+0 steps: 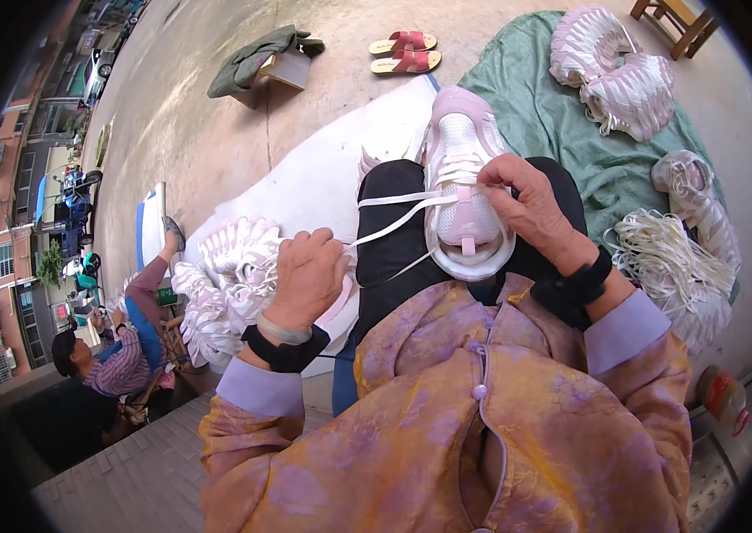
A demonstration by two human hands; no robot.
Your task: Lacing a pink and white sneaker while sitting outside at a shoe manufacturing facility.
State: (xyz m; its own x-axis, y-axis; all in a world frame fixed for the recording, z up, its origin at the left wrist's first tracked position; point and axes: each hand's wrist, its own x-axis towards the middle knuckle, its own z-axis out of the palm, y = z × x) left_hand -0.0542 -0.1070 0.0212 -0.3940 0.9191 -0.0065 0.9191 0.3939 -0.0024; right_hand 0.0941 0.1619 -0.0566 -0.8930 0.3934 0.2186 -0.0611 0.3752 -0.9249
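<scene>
A pink and white sneaker point(458, 126) rests on my lap, toe pointing away, its opening toward me. White shoelace point(407, 218) is threaded through the upper eyelets, and loose lengths of it stretch left across my dark trousers. My left hand point(307, 277) is closed, back of the hand up, with one lace length running to its fingers; the fingertips are partly hidden. At the right side of the sneaker's lacing, my right hand point(532, 211) pinches with thumb and forefinger, seemingly on the lace by a top eyelet.
Left of me lies a pile of pink and white sneakers point(232, 266) on a white sheet point(327, 151). On a green tarp point(518, 80) at right sit more shoes point(629, 93) and a bundle of white laces point(660, 253). Red sandals point(407, 60), a draped box point(283, 73) and a seated person point(123, 364) are farther off.
</scene>
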